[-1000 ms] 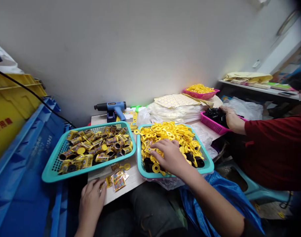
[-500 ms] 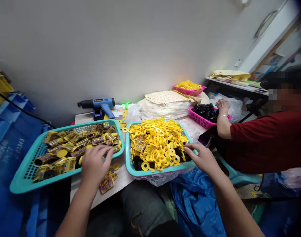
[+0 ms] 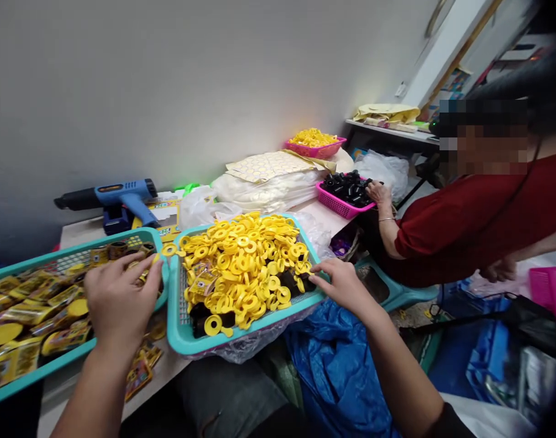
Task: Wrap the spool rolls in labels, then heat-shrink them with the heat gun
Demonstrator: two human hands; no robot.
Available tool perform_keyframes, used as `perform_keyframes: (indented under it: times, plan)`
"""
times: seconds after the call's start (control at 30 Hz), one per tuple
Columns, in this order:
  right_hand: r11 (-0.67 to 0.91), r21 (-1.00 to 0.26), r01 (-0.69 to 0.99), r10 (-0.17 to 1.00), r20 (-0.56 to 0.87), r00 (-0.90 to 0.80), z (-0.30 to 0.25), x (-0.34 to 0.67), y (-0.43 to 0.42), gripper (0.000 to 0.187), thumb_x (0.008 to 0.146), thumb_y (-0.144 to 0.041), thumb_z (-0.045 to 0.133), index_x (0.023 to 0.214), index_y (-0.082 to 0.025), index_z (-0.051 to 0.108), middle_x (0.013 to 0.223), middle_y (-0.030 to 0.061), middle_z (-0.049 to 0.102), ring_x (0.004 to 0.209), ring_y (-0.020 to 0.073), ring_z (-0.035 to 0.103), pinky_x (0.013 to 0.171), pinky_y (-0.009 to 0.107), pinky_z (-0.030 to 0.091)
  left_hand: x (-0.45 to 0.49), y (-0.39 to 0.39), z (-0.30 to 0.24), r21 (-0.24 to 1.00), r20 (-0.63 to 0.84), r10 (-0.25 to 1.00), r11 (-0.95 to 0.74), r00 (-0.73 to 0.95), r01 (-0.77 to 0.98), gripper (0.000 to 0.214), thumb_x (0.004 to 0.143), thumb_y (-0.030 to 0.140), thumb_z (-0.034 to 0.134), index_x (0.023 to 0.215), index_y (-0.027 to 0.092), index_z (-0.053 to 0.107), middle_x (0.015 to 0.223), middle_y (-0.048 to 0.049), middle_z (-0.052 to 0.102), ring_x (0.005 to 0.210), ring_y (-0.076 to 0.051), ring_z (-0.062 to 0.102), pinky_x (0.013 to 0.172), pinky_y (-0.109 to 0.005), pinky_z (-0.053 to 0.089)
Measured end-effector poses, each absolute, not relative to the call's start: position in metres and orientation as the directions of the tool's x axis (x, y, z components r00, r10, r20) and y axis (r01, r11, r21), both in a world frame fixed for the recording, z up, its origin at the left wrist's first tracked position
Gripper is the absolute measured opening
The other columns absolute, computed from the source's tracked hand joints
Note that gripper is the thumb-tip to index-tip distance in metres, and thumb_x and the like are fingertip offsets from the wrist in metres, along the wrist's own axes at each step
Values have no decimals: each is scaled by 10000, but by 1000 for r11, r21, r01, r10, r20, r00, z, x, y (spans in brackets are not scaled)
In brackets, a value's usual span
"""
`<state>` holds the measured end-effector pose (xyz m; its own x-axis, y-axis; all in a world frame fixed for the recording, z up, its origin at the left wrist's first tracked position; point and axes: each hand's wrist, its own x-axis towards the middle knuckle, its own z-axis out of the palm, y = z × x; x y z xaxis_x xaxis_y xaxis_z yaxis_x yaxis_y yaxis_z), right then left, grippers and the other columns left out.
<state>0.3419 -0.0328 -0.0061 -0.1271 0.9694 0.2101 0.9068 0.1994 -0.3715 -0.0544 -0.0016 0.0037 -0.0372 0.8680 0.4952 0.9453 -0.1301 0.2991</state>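
Note:
My left hand (image 3: 125,298) hovers over the right end of the turquoise basket (image 3: 54,366), fingers stretched, thumb tip close to the index finger; nothing clear shows in it. That basket holds printed yellow tubes (image 3: 63,299) with round yellow caps. My right hand (image 3: 344,286) is at the right rim of a second turquoise basket (image 3: 246,325), thumb and fingers apart, tips beside a black piece (image 3: 289,281). I cannot tell if they touch it. A heap of yellow ring-shaped caps with tabs (image 3: 241,261) fills this basket, above some black pieces.
A blue heat gun (image 3: 123,196) stands behind the left basket. Behind lie wrapped sheets (image 3: 273,176) and a pink basket of yellow parts (image 3: 314,149). At right a co-worker in a red sleeve (image 3: 465,213) reaches into a pink basket (image 3: 339,205) of black parts. Blue plastic (image 3: 337,365) hangs below.
The view has turned right, so the baskets sit further left. My left hand has come nearer the gap between the two turquoise baskets. My right hand remains by the second basket's right rim.

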Motion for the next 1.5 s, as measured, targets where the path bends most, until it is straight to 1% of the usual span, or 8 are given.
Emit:
perform_keyframes:
  times: [0.1,0.3,0.53,0.87,1.07,1.17,1.27,1.5]
  plan:
    - [204,-348,915,966,223,-131,-7,332,-23,184,864,-378,604,896,-199,636,929,68,680,947,260,594,859,419,392,-35,7,8,136,659,733,-338,170,931,336,901,442,446,887,218,697,1049,-74,677,987,-266,586,936,-471,438]
    - [272,-275,922,920,354,-166,-13,322,-8,138,869,-259,600,984,-193,641,1171,129,573,1117,290,472,931,440,376,-3,8,11,93,556,728,-533,400,841,379,879,383,427,1116,205,664,1166,-121,638,1066,-299,566,963,-485,428]
    - [339,-106,935,904,312,-293,-20,309,-5,179,913,-291,561,924,-235,730,1229,113,579,1085,300,466,859,438,376,92,-3,16,-42,330,488,-847,808,529,358,889,305,498,1216,232,623,1335,-70,594,1269,-296,473,1052,-484,371]
    - [237,-239,942,923,357,-141,-18,306,-1,83,839,-257,649,834,-202,710,1078,123,623,1007,309,504,814,440,405,98,7,12,-65,187,575,-802,797,594,285,832,351,593,1042,193,702,1344,-125,579,1298,-348,457,1105,-571,277]
    - [265,-525,809,887,462,8,8,321,-3,148,871,-282,602,788,-202,694,867,62,667,871,207,598,826,351,459,98,7,23,201,335,613,-789,716,581,333,871,465,513,928,202,709,1243,-126,637,1242,-318,503,1067,-537,342]
    - [324,-758,567,858,488,162,23,306,-13,162,843,-289,605,715,-196,639,751,27,646,712,168,582,696,299,472,109,5,34,608,428,808,-589,404,533,269,832,444,572,925,200,638,1050,-91,687,1022,-240,624,916,-433,486]
    - [365,-858,361,881,443,163,32,284,-24,151,817,-306,624,711,-200,605,732,7,615,684,151,562,653,275,462,120,1,44,940,260,956,-283,133,192,431,679,446,722,977,204,528,882,-29,691,844,-196,672,746,-339,539]
    - [135,-976,-172,978,159,-132,37,268,-22,429,741,-288,699,1135,-249,533,735,-57,567,688,121,580,661,252,474,105,-11,55,982,77,956,-122,282,147,530,670,388,733,1102,208,485,684,33,669,688,-181,688,641,-298,522]
